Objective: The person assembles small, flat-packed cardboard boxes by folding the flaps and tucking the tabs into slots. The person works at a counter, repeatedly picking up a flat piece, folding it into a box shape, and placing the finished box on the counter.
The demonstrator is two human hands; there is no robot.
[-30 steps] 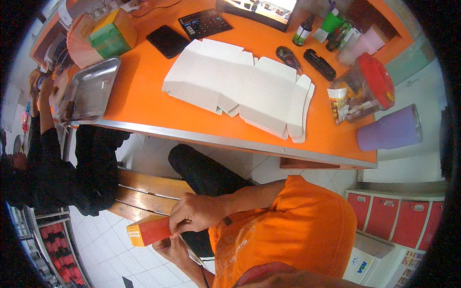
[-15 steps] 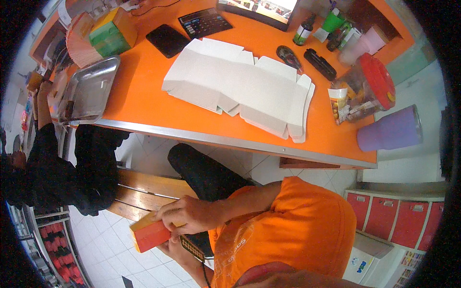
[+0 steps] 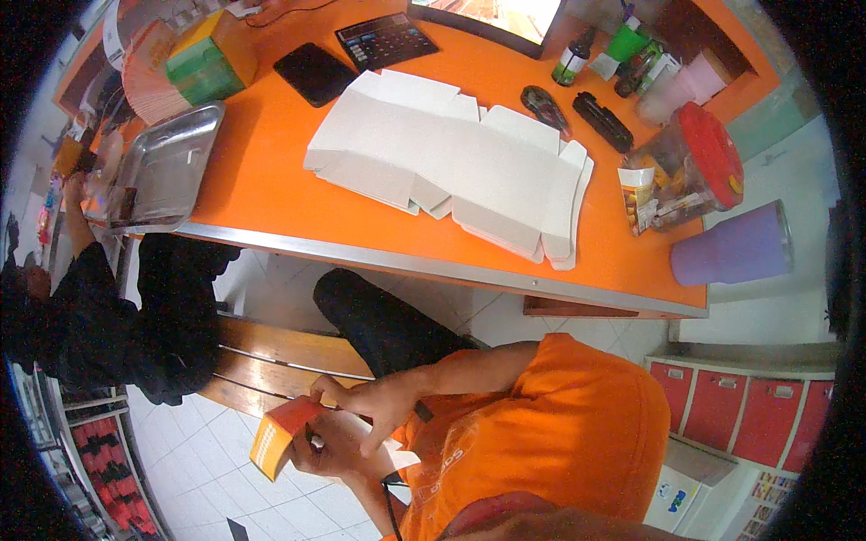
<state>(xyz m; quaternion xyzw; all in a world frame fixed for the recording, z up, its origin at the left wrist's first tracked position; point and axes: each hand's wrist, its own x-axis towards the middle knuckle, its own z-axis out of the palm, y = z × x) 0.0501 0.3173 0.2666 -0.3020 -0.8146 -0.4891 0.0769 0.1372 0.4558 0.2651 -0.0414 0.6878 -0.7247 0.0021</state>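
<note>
Low in the head view, over the bench, my left hand [image 3: 329, 448] is closed around a small red and yellow carton [image 3: 293, 415]. The carton is tilted, its yellow side facing down and left. White flaps [image 3: 404, 457] stick out near my shirt; whether they belong to the same carton is hard to tell. Above it, my right hand [image 3: 372, 404] has its fingertips at the red edge and its thumb spread down toward the flaps. My hands hide most of the carton's middle. On the orange table lies a stack of flat white carton blanks [image 3: 442, 153].
A metal tray [image 3: 171, 167], a black tablet [image 3: 313, 74], a calculator [image 3: 386, 43], a lidded jar [image 3: 695, 171] and a purple tumbler [image 3: 732, 245] stand on the table. A wooden bench [image 3: 271, 352] is below. Another person's arm [image 3: 81, 225] reaches in at left.
The carton has turned in my hands, bringing its yellow side into view. My right hand has slid off its red face and spread its thumb; white flaps now show. The other person's hand moved slightly.
</note>
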